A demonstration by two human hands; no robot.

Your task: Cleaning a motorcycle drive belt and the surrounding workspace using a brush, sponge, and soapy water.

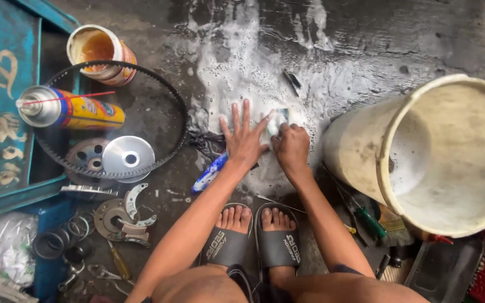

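Wet, soapy concrete floor [287,45], dark and foam-streaked. Left hand [243,137] flat on the suds, fingers spread wide, gripping nothing. Right hand [291,147] closed around a small pale thing [279,118], mostly hidden by foam and fingers, hard to identify. Pale bucket [450,157] tipped on its side at right, rim cut off by the frame edge. At left, a yellow-and-blue spray can [74,111] and an open tin [99,53], both touching a black belt loop [176,101]. Blue sachet [209,173] just beside the left wrist.
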